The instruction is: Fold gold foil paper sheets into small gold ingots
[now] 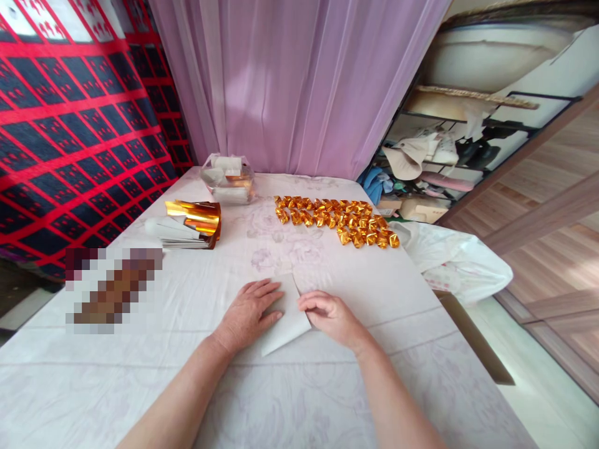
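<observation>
Smooth, matt paper is seen in the sheet [291,304], glossy metallic foil in the folded pieces [344,221], cloth in the curtain [285,81].

A home — purple curtain [299,81], flowered tablecloth [290,399], shelved cap [406,159].

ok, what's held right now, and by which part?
The pale sheet, by its right edge, apparently pinched between the right hand's thumb and fingers. The left hand lies flat over the sheet's left side, not gripping it.
</observation>
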A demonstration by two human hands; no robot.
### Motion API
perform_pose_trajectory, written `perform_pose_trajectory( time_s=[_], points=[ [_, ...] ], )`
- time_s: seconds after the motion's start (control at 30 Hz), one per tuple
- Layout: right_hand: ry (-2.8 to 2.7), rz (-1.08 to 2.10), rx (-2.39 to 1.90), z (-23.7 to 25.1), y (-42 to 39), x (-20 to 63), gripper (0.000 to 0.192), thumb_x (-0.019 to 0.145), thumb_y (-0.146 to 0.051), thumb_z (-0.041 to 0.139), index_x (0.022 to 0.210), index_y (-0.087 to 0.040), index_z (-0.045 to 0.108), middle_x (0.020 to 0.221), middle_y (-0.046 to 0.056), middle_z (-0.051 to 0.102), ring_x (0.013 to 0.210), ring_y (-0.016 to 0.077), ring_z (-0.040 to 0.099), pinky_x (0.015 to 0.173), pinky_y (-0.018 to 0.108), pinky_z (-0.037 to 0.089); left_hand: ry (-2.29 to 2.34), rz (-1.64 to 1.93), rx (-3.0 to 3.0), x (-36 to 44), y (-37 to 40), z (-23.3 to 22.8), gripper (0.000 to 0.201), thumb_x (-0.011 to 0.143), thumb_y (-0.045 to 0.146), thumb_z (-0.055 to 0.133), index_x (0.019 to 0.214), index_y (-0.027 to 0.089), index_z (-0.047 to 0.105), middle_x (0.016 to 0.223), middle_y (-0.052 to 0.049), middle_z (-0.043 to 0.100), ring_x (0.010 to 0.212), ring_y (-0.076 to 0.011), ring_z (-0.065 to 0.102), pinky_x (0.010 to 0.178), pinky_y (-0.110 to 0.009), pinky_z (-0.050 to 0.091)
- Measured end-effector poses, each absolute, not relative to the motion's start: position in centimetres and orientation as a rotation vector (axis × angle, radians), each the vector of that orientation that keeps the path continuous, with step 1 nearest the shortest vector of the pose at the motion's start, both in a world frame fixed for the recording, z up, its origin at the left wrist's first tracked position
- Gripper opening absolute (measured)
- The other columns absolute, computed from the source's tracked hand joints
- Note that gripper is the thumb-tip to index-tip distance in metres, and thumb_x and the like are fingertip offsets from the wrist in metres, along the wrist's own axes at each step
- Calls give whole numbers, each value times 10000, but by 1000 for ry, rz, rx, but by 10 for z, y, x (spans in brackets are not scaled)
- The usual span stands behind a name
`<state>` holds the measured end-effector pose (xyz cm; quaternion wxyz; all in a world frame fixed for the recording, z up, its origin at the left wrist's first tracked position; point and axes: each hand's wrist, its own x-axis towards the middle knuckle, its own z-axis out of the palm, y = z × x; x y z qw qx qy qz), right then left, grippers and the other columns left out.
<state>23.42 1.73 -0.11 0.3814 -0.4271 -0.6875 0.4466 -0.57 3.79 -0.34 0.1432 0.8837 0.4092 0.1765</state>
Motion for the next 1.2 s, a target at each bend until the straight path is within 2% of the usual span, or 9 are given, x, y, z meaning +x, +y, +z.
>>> perform_pose_trajectory(
  time_s=[0.1, 0.23, 0.4, 0.5, 0.67, 0.77, 0.93, 1.07, 1.2],
  points=[
    [-1840, 1034, -1116, 4, 16, 233, 185, 778, -189, 551, 827, -209, 728, 903, 48, 715, 840, 155, 650, 737, 253, 495, 1142, 557, 2534, -8, 39, -3, 339, 917, 326, 572, 1230, 220, 647, 1345, -73, 616, 1289, -290, 520, 1074, -509, 417],
    [-1856, 1028, -1354, 9, 12, 230, 180, 821, -285, 541, 803, -182, 687, 702, 1, 651, 624, 118, 568, 548, 202, 398, 1119, 679, 2406, -12, 40, -2, 332, 975, 331, 444, 1181, 213, 676, 1207, -70, 700, 1195, -247, 604, 1032, -442, 474],
    [-1814, 959, -1543, 7, 13, 221, 303, 871, -385, 474, 691, -182, 611, 534, -52, 469, 498, 90, 438, 485, 204, 288, 1280, 856, 1994, -15, 41, -3, 458, 1001, 421, 332, 1352, 213, 539, 1193, -62, 706, 1079, -195, 676, 960, -362, 532],
    [-1828, 840, -1665, 7, 19, 213, 294, 871, -365, 477, 696, -190, 635, 537, -43, 515, 512, 97, 472, 505, 214, 282, 1360, 1001, 1929, -15, 41, -2, 487, 1004, 429, 321, 1396, 186, 477, 1279, -98, 655, 1077, -196, 676, 944, -364, 541],
    [-1920, 687, -1854, 12, 28, 205, 240, 861, -305, 520, 748, -218, 712, 644, 6, 679, 582, 127, 567, 552, 230, 306, 1349, 1238, 2375, -9, 31, 12, 345, 985, 326, 414, 1237, 195, 611, 1223, -98, 679, 1167, -233, 609, 1062, -477, 433],
    [-1981, 659, -1893, 16, 31, 204, 217, 855, -291, 545, 760, -230, 731, 678, 15, 710, 601, 134, 587, 557, 233, 309, 1217, 1034, 2631, 5, 18, 18, 274, 966, 271, 473, 1163, 218, 656, 1152, -55, 716, 1133, -226, 622, 1076, -484, 417],
    [-2006, 699, -1915, 20, 34, 204, 212, 859, -297, 563, 760, -234, 739, 660, 4, 711, 570, 123, 578, 548, 228, 317, 1260, 654, 2743, 23, 3, 7, 366, 943, 307, 518, 1248, 130, 615, 1274, -110, 659, 1200, -284, 591, 1046, -494, 463],
    [-1983, 704, -1908, 18, 35, 206, 209, 866, -299, 556, 786, -230, 736, 698, 13, 730, 596, 133, 611, 561, 228, 348, 1283, 572, 2750, 22, 2, -4, 414, 948, 346, 515, 1297, 133, 578, 1322, -119, 626, 1248, -285, 561, 1076, -493, 439],
    [-1910, 666, -1871, 10, 32, 209, 197, 881, -314, 544, 922, -225, 715, 728, 12, 739, 630, 148, 649, 595, 230, 400, 1326, 541, 2753, 21, 3, -7, 428, 956, 391, 496, 1285, 132, 584, 1312, -123, 632, 1241, -293, 569, 1064, -488, 451]
  ],
)
